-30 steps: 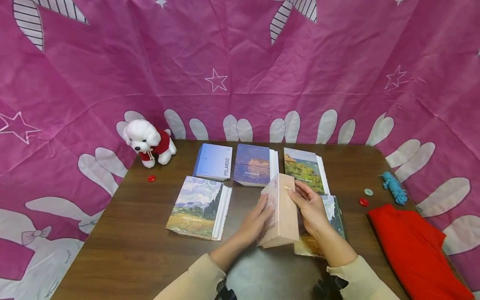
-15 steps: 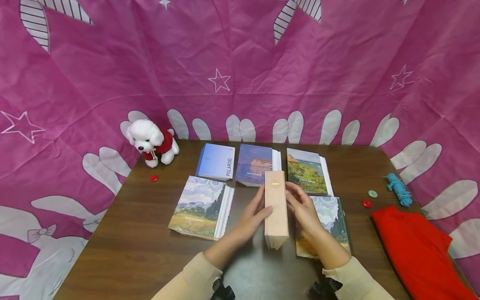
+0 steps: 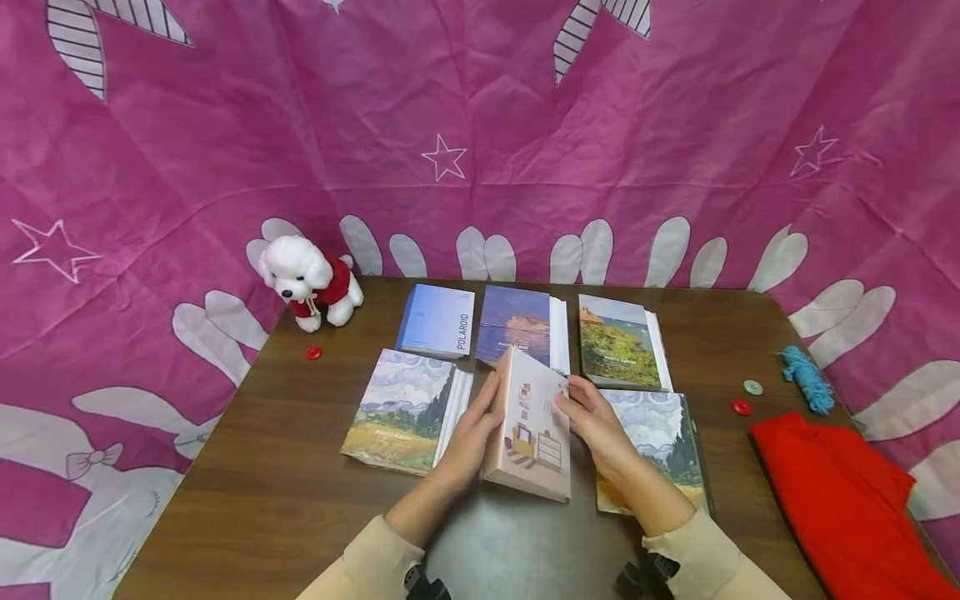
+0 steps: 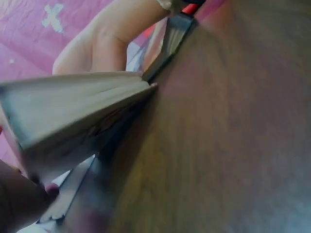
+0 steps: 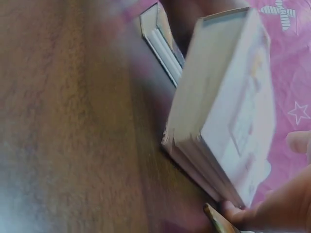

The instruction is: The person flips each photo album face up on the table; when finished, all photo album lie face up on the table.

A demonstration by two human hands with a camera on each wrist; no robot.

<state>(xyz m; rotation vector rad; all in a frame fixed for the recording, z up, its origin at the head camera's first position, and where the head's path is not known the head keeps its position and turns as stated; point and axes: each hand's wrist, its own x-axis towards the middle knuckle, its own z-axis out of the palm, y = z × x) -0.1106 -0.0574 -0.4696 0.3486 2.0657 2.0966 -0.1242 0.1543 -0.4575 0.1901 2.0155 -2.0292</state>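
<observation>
A thick pale-pink photo album (image 3: 534,433) with a drawn room scene on its cover is held tilted above the table's front middle. My left hand (image 3: 467,433) grips it along the spine side. On the opposite edge my right hand (image 3: 600,423) holds it, thumb on the cover and fingers behind. The left wrist view shows the album's end (image 4: 68,107) with its pages. From the right wrist, its page edges and pale cover (image 5: 243,126) are visible, with the right hand (image 5: 279,206) at the lower corner. Both hands' far fingers are partly hidden.
Around it lie a landscape album (image 3: 405,408), a blue Polaroid album (image 3: 438,321), a sea-cliff album (image 3: 513,321), a green coast album (image 3: 618,342) and another landscape album (image 3: 652,433). A plush dog (image 3: 307,279), red cloth (image 3: 840,492), blue yarn (image 3: 807,379) and buttons (image 3: 742,407) sit further out.
The pink album has turned between my hands: its back and spine faced me earlier, now its illustrated front cover does. It has shifted slightly left. The other albums stay put.
</observation>
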